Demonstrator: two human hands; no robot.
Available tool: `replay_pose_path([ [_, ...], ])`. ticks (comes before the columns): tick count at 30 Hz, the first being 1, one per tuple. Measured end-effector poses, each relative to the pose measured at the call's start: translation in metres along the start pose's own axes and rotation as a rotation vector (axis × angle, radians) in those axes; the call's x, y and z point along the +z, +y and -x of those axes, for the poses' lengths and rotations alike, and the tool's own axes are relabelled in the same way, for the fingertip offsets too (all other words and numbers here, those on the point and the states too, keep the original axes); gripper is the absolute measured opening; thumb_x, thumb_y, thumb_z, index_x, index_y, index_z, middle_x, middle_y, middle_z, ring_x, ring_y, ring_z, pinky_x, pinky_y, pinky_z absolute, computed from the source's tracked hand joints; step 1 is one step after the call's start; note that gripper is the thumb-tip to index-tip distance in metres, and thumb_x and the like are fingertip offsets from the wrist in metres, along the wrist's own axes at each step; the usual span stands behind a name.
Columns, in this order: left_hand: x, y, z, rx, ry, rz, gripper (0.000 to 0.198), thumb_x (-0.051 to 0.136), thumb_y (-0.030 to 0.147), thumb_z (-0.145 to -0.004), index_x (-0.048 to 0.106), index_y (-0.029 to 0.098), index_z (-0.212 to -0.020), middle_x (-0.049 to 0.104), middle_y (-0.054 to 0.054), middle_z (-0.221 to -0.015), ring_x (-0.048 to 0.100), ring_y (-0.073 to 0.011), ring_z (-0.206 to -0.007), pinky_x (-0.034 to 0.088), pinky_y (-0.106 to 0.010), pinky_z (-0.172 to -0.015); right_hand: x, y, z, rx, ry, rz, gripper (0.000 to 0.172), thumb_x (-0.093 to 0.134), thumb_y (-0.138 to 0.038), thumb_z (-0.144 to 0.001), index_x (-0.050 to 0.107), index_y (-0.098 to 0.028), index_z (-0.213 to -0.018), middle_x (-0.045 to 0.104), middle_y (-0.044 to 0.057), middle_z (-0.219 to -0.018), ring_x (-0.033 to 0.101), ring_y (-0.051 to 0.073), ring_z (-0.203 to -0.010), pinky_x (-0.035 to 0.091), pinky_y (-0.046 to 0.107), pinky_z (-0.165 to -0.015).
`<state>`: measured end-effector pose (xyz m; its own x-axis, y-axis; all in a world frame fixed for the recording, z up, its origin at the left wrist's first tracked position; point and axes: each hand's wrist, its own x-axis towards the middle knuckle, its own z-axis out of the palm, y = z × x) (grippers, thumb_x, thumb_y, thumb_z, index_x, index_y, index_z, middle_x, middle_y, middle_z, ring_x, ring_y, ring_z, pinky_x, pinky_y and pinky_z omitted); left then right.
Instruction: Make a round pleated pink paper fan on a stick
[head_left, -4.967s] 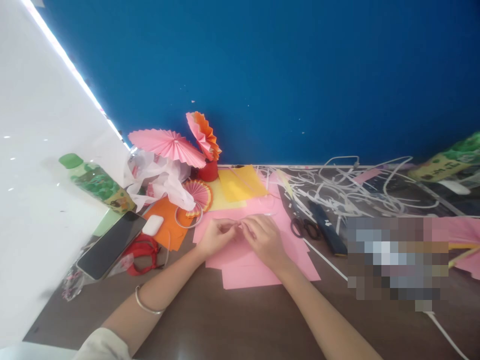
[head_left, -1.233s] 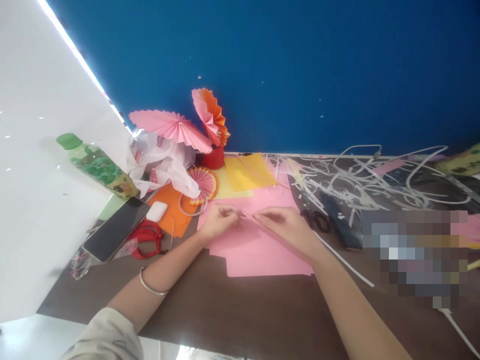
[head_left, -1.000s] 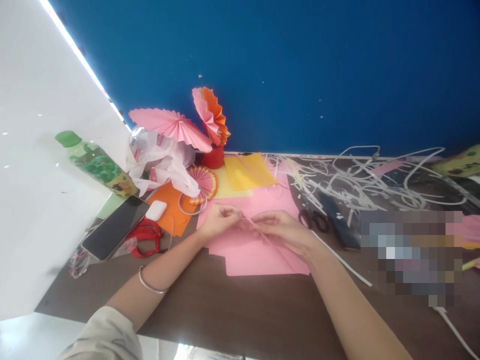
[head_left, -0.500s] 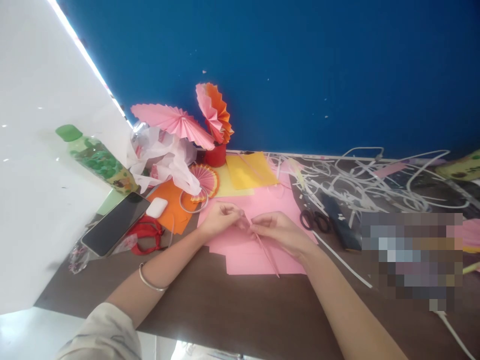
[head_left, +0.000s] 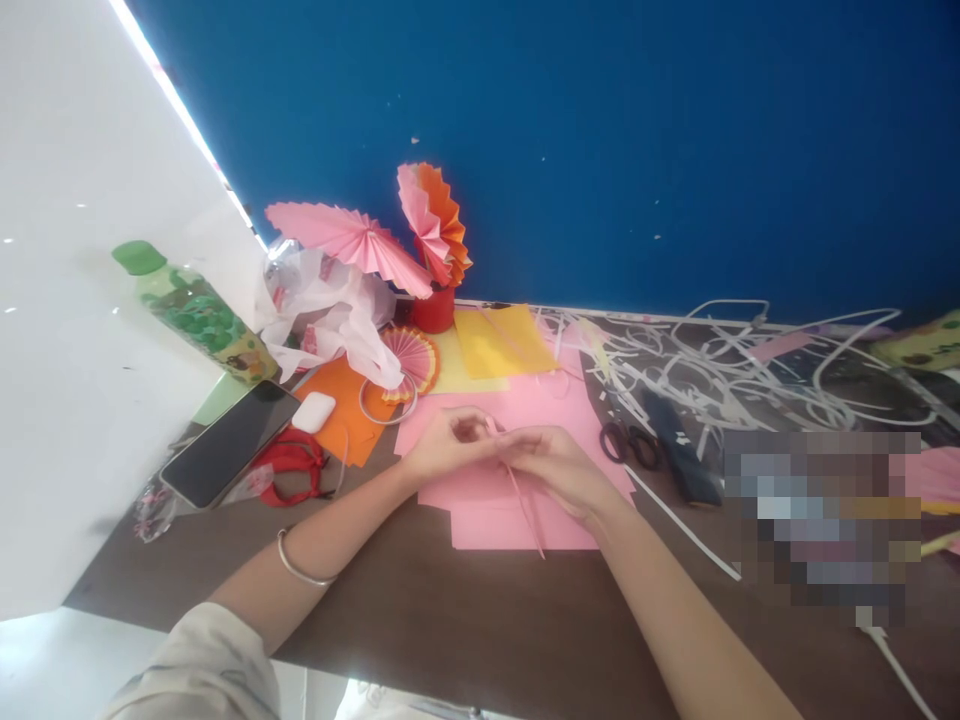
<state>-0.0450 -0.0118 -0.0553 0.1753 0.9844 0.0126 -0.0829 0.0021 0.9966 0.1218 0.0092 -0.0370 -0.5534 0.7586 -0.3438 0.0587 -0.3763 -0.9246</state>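
Left hand (head_left: 448,447), right hand (head_left: 561,467) on strip (head_left: 529,516)

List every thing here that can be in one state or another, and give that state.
pink strip: pinched by both hands
left hand: shut on the pink strip
right hand: shut on the pink strip
scissors: shut, lying flat
bottle: capped
phone: face up, screen dark
earbud case: shut
pink fan: spread open

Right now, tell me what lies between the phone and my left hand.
Head view: a white earbud case, a red strap and orange paper; the left hand pinches a pink strip.
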Motion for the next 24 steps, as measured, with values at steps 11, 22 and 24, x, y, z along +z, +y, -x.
replay_pose_path([
  [11, 0.0018, -0.0054, -0.0023, 0.103, 0.083, -0.155, 0.026, 0.058, 0.038, -0.076, 0.064, 0.014, -0.066, 0.058, -0.003, -0.070, 0.056, -0.0150, -0.076, 0.043, -0.026, -0.072, 0.0048, 0.0001, -0.0005, -0.056, 0.031, 0.039, 0.029, 0.071, -0.036, -0.066, 0.070, -0.017, -0.088, 0.067, 0.006, -0.077, 0.061, 0.015, -0.069, 0.046, 0.031, -0.074],
  [22, -0.0003, -0.0050, -0.0016, 0.108, 0.012, -0.086, 0.026, 0.057, 0.037, -0.078, 0.064, 0.015, -0.067, 0.058, -0.003, -0.072, 0.058, -0.0170, -0.084, 0.043, -0.029, -0.082, 0.0032, 0.0020, -0.0015, -0.044, 0.049, 0.054, 0.034, 0.071, -0.040, -0.065, 0.070, -0.015, -0.090, 0.067, 0.007, -0.074, 0.061, 0.016, -0.069, 0.047, 0.033, -0.073],
  [24, -0.0004, -0.0047, -0.0011, 0.101, 0.002, -0.074, 0.025, 0.057, 0.037, -0.078, 0.065, 0.015, -0.069, 0.061, -0.004, -0.077, 0.058, -0.0182, -0.089, 0.042, -0.029, -0.084, 0.0026, 0.0021, -0.0019, -0.045, 0.052, 0.058, 0.033, 0.071, -0.039, -0.065, 0.070, -0.015, -0.087, 0.067, 0.007, -0.075, 0.061, 0.016, -0.069, 0.046, 0.033, -0.074],
])
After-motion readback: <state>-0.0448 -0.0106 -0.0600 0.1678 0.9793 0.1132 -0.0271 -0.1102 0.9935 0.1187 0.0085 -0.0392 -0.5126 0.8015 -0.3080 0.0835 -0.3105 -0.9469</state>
